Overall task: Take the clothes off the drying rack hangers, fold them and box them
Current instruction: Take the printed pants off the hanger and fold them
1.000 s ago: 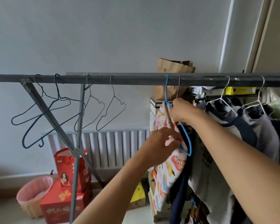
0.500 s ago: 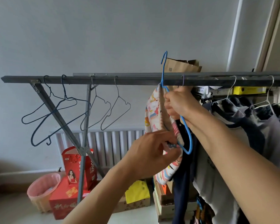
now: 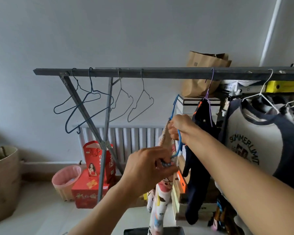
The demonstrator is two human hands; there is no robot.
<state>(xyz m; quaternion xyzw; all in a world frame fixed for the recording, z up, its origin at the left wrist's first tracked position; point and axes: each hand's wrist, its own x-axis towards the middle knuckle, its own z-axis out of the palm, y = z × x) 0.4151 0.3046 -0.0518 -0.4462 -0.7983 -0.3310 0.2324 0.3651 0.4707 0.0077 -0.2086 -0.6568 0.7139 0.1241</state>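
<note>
My right hand [image 3: 178, 127] grips the blue wire hanger [image 3: 174, 107] near its neck, held below the grey rack bar [image 3: 159, 74] and off it. A colourful patterned garment [image 3: 159, 200] hangs from that hanger. My left hand [image 3: 148, 170] pinches the garment's edge and the hanger's lower end. To the right, a dark navy garment [image 3: 196, 175] hangs on a purple hanger [image 3: 209, 92], and a white and navy printed shirt [image 3: 255, 141] hangs on a white hanger [image 3: 263, 92].
Several bare wire hangers [image 3: 92, 102] hang at the rack's left end. Behind stand a radiator [image 3: 134, 139], red gift bags [image 3: 95, 160], a pink bin [image 3: 66, 178] and a tan basket [image 3: 3, 180]. A dark box edge [image 3: 136, 231] shows at the bottom. A brown paper bag [image 3: 205, 68] tops stacked boxes.
The blue hanger with the patterned garment was lifted off the bar and has now come down below it. Both hands lowered with it, and the view tilted down.
</note>
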